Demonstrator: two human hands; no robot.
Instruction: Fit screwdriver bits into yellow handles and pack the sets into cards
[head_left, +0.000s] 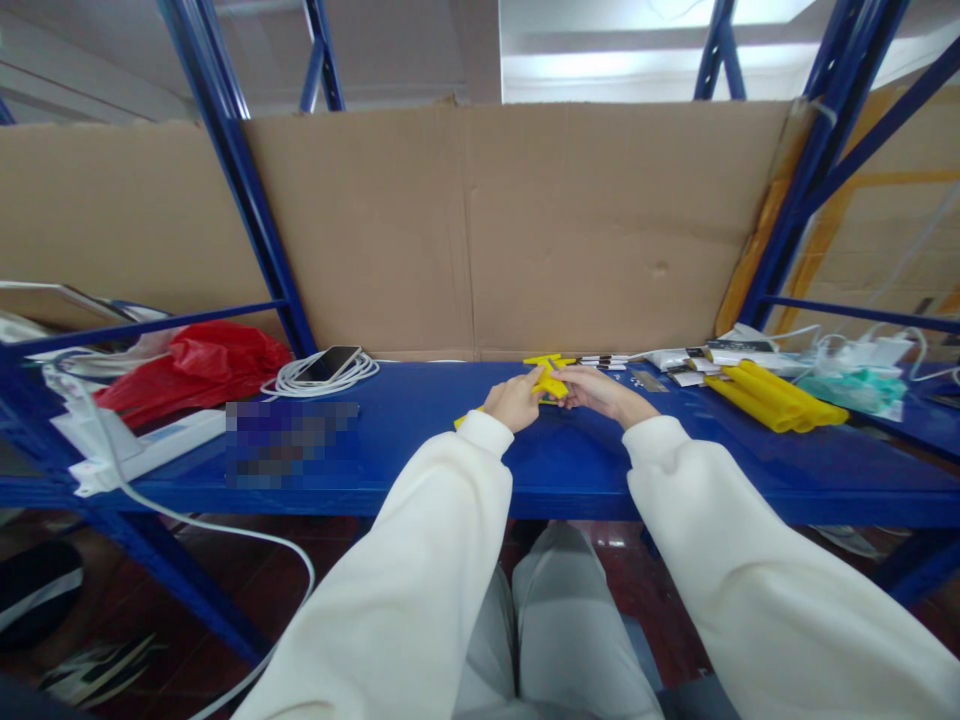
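Note:
Both of my hands meet over the blue shelf (420,430) around a small yellow plastic-looking piece (551,384). My left hand (516,398) grips it from the left with its fingers closed. From the right, my right hand (600,392) holds the same piece between bent fingers. More yellow shows just behind the hands, and a yellow edge sticks out at the left hand's wrist; their shapes are partly hidden. Several thin black-and-white striped items (604,362) lie behind my right hand.
Yellow tubes (780,395) lie on the right, near white packets (675,360) and a green plastic bag (855,388). On the left are a coiled white cable with a phone (330,364), a red bag (202,365) and a white power strip (176,440). Cardboard (465,230) walls the back.

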